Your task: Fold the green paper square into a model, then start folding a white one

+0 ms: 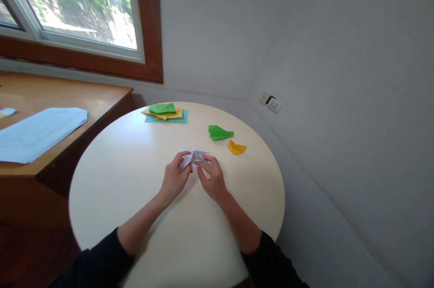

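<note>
Head view – paper: white folded paper near the middle of the round table, its folds too small to read.
Left hand: fingertips pinch the paper's left part.
Right hand: fingers pinch its right part – lower edge hidden.
Nearby: green folded piece, yellow folded piece, coloured sheet stack.

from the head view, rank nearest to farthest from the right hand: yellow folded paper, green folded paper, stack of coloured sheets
1. Yellow folded paper piece, just beyond the right hand, to its right.
2. Green folded paper piece, a little farther back on the round table.
3. Stack of coloured paper sheets, at the far left edge.
</note>
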Tool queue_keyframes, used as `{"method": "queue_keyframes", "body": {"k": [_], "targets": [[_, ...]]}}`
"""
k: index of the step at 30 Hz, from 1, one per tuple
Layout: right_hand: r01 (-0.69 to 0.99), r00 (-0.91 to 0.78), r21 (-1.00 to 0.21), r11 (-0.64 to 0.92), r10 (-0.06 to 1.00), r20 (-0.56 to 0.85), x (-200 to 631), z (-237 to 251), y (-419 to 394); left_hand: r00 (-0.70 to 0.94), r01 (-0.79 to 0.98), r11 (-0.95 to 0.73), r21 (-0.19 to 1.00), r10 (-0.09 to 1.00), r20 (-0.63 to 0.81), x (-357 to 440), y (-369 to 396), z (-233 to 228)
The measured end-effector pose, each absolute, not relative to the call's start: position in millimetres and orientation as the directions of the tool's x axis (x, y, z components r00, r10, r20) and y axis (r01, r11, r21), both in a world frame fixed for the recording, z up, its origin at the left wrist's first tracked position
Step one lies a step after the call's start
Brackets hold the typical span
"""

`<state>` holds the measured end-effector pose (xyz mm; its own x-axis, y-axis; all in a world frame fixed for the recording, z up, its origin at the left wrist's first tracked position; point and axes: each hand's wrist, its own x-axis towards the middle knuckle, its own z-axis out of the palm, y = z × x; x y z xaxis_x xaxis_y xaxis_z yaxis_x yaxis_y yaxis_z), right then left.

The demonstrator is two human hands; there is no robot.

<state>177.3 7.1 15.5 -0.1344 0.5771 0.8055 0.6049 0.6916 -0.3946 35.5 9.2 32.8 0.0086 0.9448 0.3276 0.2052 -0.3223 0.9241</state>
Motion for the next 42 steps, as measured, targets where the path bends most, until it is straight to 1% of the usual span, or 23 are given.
{"method": "queue_keyframes", "body": {"k": [4,8,14,22,24,26,28,30,32,35,37,39,40,42], "targets": [[0.613,-0.125,-0.412,0.674,0.598,0.792,177,17,7,0.021,0.376,-0.334,0.864,0.935,0.353,34,7,34],[0.622,-0.105,-0.402,0.672,0.58,0.808,177,19,7,0.052,0.533,-0.358,0.766,0.918,0.393,34,6,35],[0.633,-0.056,-0.404,0.66,0.56,0.826,178,20,8,0.165,0.627,-0.452,0.635,0.873,0.459,36,4,33],[0.626,-0.066,-0.394,0.673,0.549,0.833,177,18,8,0.207,0.754,-0.474,0.454,0.828,0.521,35,8,27],[0.633,-0.058,-0.4,0.663,0.555,0.83,177,17,7,0.215,0.767,-0.464,0.444,0.837,0.502,36,8,27],[0.636,-0.056,-0.395,0.663,0.55,0.833,176,17,7,0.209,0.759,-0.442,0.478,0.861,0.464,36,7,29],[0.626,-0.071,-0.378,0.682,0.533,0.843,177,19,6,0.187,0.707,-0.415,0.573,0.891,0.414,35,6,32],[0.604,-0.089,-0.364,0.709,0.514,0.853,178,21,5,0.154,0.599,-0.383,0.703,0.917,0.368,34,7,34],[0.594,-0.083,-0.359,0.72,0.498,0.863,179,23,5,0.117,0.448,-0.345,0.825,0.937,0.329,32,9,35],[0.64,0.014,-0.375,0.67,0.478,0.878,182,23,8,0.077,0.19,-0.279,0.941,0.96,0.269,30,15,35],[0.653,0.093,-0.436,0.619,0.506,0.857,184,22,12,0.093,0.015,-0.193,0.981,0.977,0.191,29,19,35],[0.623,0.175,-0.529,0.576,0.557,0.812,187,19,16,0.122,-0.131,-0.103,0.986,0.985,0.119,29,20,37],[0.586,0.203,-0.581,0.565,0.591,0.781,188,18,18,0.135,-0.191,-0.059,0.98,0.987,0.086,28,20,38],[0.459,0.228,-0.691,0.558,0.678,0.699,189,15,21,0.169,-0.286,0.032,0.958,0.986,0.017,28,19,42]]}}
